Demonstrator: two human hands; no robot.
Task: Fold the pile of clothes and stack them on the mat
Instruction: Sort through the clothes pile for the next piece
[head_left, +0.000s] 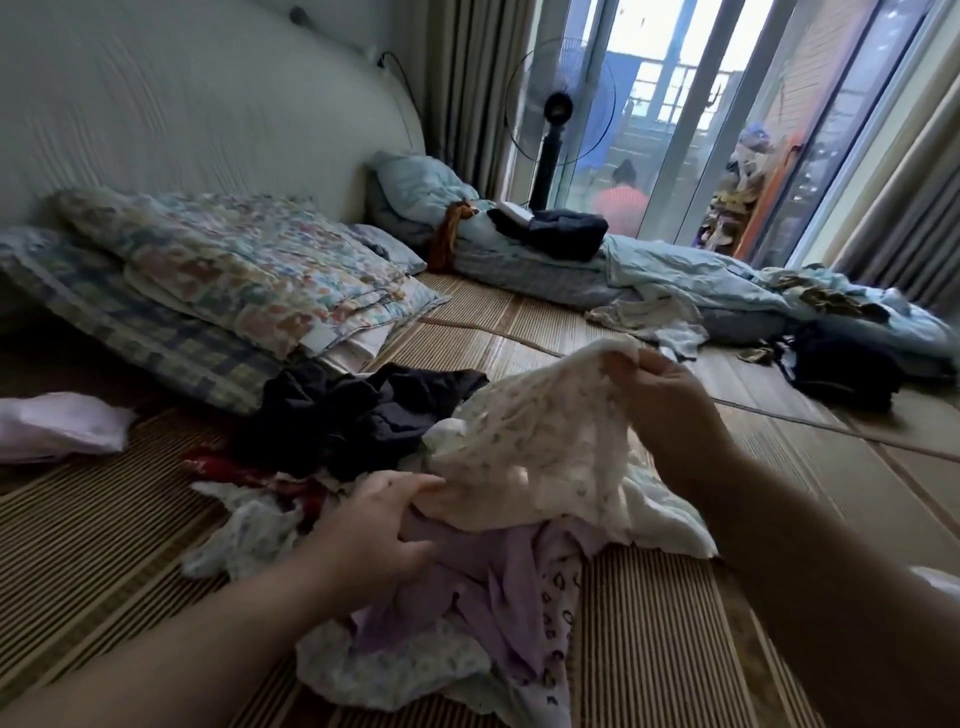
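Observation:
A loose pile of clothes (363, 426) lies on the striped woven mat (104, 545) in front of me: dark pieces at the back, red and white ones at the left, a lilac garment (498, 587) nearest me. I hold a cream, small-patterned garment (550, 441) raised over the pile. My right hand (670, 405) pinches its upper edge. My left hand (379, 525) grips its lower left edge just above the lilac garment.
Folded floral quilts on a checked pillow (208, 291) lie at the back left, a pale pink bundle (57, 426) at the far left. Blue bedding (675, 270), a black bag (841, 369) and a standing fan (558, 114) are at the back right by the glass doors.

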